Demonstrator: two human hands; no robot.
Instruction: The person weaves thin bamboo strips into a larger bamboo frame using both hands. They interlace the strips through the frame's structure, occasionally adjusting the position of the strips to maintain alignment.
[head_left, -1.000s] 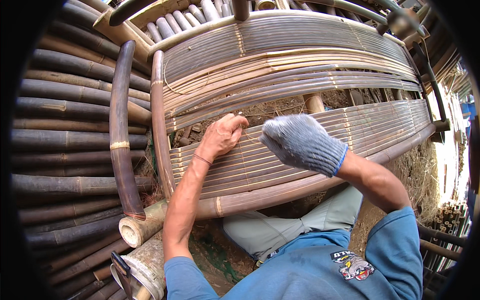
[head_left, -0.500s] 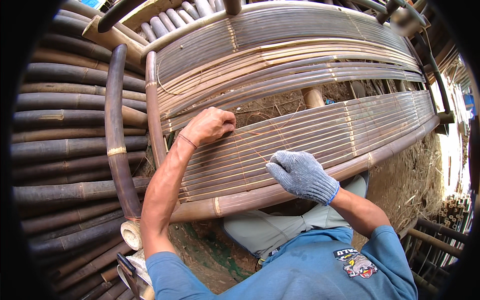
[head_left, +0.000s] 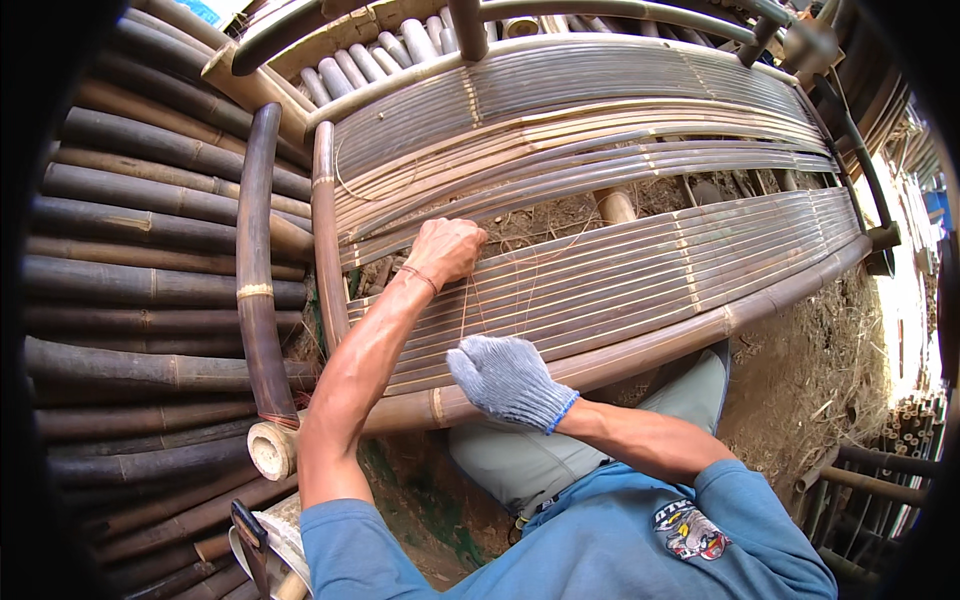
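A frame of long split bamboo slats [head_left: 640,275] lies across thick bamboo poles in front of me. My bare left hand [head_left: 446,250] is closed in a fist at the upper edge of the near slat row, gripping a thin pale binding strand [head_left: 468,312]. The strand runs down across the slats to my right hand [head_left: 510,381], which wears a grey knit glove. That hand is closed on the strand just over the thick front rail [head_left: 640,350]. A second slat row [head_left: 560,110] lies farther back.
Dark round bamboo poles [head_left: 150,240] are stacked at the left. A curved pole [head_left: 255,260] stands along the frame's left end. Dry straw and dirt [head_left: 810,370] cover the ground at the right. A tool handle [head_left: 250,530] sits at lower left.
My gloved right hand has drawn back from the slats toward my body, pulling the strand taut. My left hand has stayed on the slats, shifting slightly.
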